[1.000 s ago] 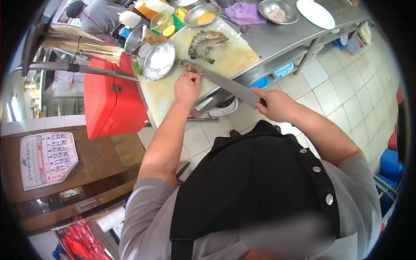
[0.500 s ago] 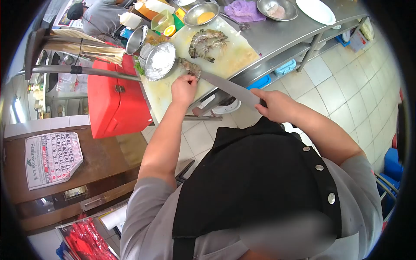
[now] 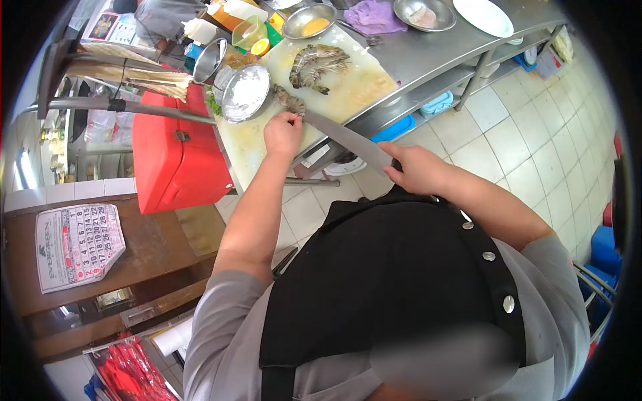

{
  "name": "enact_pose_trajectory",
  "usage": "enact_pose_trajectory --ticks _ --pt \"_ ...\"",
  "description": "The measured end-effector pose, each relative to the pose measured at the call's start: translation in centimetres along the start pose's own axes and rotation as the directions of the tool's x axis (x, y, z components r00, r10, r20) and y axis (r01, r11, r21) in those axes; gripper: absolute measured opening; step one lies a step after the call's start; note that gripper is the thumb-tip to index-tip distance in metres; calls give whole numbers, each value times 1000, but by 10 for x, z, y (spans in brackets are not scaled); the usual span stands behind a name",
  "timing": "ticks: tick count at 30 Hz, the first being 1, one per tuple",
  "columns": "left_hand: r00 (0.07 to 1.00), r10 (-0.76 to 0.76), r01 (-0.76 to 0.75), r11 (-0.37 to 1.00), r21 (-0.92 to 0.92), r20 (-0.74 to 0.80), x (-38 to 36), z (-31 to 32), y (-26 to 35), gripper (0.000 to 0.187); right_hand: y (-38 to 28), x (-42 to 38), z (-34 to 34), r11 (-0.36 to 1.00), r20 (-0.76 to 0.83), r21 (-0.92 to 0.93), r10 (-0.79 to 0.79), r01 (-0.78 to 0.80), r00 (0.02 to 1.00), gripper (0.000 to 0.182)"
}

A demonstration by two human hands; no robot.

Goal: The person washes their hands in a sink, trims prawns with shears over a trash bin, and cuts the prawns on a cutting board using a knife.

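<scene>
Single prawn (image 3: 290,101): on the cutting board (image 3: 364,87), atop the steel desk (image 3: 409,57). The person's left hand (image 3: 283,136): fingers clamped on its near end. Right hand (image 3: 420,172): fingers clamped around the handle of the knife (image 3: 351,138), at four o'clock from the prawn. Prawn pile (image 3: 315,65): one o'clock. Bowl of white powder (image 3: 246,93): nine o'clock.

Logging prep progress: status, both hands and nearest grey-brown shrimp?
Right hand holding long metal-bladed knife; left hand and knife tip at near end of shrimp; nothing visibly obstructing.
</scene>
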State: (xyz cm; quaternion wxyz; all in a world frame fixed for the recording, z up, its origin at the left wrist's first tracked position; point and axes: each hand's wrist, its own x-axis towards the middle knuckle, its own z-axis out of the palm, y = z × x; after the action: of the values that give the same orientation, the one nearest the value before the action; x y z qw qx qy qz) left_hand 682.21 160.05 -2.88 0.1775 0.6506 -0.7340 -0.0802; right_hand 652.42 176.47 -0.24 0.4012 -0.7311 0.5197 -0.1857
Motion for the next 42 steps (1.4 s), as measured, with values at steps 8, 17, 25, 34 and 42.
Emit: enact_pose_trajectory --ticks 8,17,25,34,42 --pt "989 -46 56 996 -68 143 -7 -19 -7 18 -5 3 -16 996 96 -38 83 -79 992 54" --pt "994 -39 44 998 -53 101 -11 -13 -5 18 -14 -13 -10 991 132 -57 129 -123 983 55" --pt "983 -64 80 993 -88 170 -2 -21 -1 28 -20 -11 -13 968 97 -238 101 -75 990 47" --pt "954 -178 194 980 -42 242 33 -15 -1 34 -35 -13 -23 948 143 -315 92 -42 985 40" --pt "889 -222 356 885 -300 401 27 -15 -9 35 -46 -35 -63 958 113 -252 169 -137 979 38"
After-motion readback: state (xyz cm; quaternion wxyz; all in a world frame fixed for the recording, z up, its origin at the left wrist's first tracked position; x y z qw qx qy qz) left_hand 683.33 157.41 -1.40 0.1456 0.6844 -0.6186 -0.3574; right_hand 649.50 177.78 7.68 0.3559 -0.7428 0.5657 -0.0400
